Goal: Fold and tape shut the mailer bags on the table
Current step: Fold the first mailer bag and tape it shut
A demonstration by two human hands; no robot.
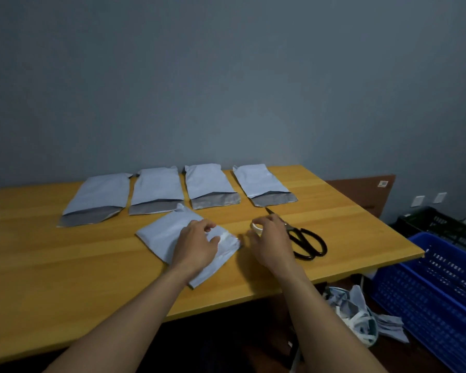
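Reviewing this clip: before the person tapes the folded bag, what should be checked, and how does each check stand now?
1. Left hand pins the folded mailer bag: ok.
2. Flap stays folded flat: ok, held under the fingers.
3. Right hand has the tape roll: ok, fingers around it.
4. Tape end pulled free: cannot tell.
5. Scissors within reach: ok, beside the right hand.
6. Four bags in the back row sealed: not ok, flaps open.
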